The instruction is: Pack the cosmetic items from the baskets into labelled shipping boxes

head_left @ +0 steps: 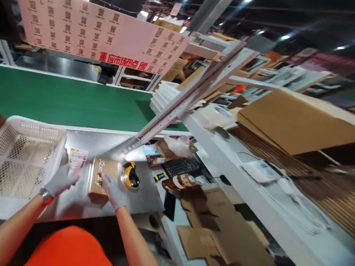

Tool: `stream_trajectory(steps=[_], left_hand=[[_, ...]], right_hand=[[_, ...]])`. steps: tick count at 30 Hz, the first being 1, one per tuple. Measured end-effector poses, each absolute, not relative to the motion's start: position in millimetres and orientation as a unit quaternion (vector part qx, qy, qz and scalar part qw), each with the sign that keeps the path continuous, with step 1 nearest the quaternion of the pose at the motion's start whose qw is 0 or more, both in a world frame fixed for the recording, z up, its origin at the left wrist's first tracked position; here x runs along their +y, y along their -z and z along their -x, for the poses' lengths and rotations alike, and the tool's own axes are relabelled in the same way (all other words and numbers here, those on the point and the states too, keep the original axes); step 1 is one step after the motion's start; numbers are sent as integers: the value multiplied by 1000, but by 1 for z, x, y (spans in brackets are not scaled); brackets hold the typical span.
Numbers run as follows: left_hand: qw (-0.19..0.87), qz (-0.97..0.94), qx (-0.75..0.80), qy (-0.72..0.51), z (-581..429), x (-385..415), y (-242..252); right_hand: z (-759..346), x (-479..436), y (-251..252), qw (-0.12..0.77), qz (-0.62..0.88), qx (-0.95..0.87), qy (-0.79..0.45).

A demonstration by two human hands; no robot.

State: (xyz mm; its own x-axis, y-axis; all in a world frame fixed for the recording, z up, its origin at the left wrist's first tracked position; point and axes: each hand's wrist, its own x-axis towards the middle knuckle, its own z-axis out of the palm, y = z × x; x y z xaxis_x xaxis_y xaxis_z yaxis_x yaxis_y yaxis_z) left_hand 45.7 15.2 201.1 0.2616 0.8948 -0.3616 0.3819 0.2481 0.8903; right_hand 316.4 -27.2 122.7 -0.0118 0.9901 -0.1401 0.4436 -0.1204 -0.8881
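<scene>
One box (pixel 110 168) under right fingers (pixel 108 182); label (pixel 78 158) in left (pixel 72 178).

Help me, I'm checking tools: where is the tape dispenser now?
In the head view, the tape dispenser sits on the metal worktop, right of the cardboard box by the right hand, left of the keyboard.

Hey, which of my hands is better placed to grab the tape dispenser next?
Probably your right hand: it is at the box, on the side nearer the tape dispenser. Your left hand holds a printed label and would have to reach past the box.
</scene>
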Motion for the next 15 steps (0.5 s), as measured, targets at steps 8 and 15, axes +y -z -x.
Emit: stream_trajectory(steps=[8, 15], left_hand=[[701, -484, 476, -219, -120, -43, -167], [726, -389, 487, -290, -163, -77, -160]], right_hand=[[-286, -81, -149, 492, 562, -361, -559], [-323, -146, -163, 554, 460, -237, -652]])
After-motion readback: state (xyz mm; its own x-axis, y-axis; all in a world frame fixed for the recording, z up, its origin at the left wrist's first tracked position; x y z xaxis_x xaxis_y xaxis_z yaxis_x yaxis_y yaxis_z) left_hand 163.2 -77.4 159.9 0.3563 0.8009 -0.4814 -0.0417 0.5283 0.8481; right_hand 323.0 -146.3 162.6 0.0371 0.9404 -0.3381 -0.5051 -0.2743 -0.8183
